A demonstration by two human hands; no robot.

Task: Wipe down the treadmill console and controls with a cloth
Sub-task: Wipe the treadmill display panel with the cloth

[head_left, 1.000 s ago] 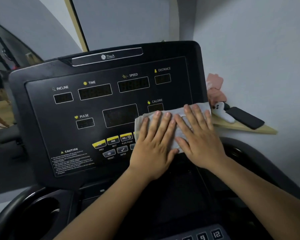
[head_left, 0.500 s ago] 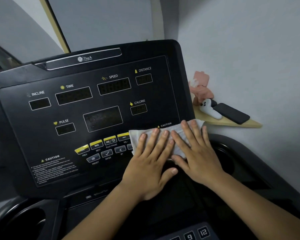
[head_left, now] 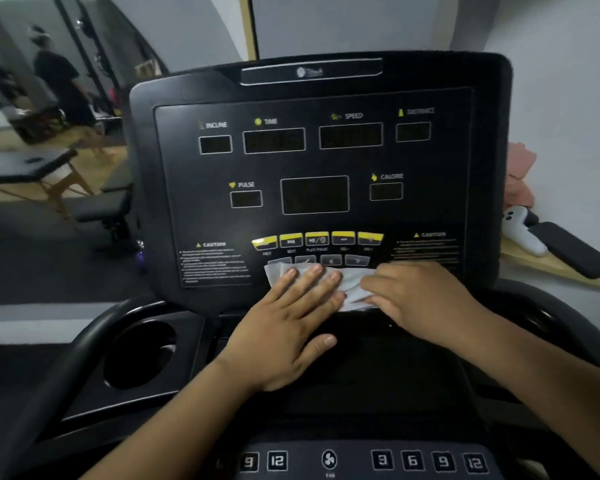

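The black treadmill console (head_left: pixel 440 161) fills the middle of the view, with dark displays and a row of yellow buttons (head_left: pixel 317 239). A white cloth (head_left: pixel 351 283) lies against the console's lower edge, just under the grey buttons. My left hand (head_left: pixel 291 323) presses flat on the cloth's left half with straight, spread fingers. My right hand (head_left: pixel 420 299) is blurred and lies on the cloth's right end, fingers pointing left. Much of the cloth is hidden under both hands.
A cup holder (head_left: pixel 139 355) sits at the lower left, and a keypad of numbered buttons (head_left: pixel 413 460) runs along the bottom. Right of the console, a wooden shelf (head_left: pixel 541 268) holds a phone (head_left: pixel 568 251), a white controller (head_left: pixel 520 233) and a pink item (head_left: pixel 518 174). A person (head_left: pixel 59 77) stands far left.
Both hands slid the cloth down and left, from the panel's right side to its bottom edge below the buttons. The right hand turned to point left. The camera panned.
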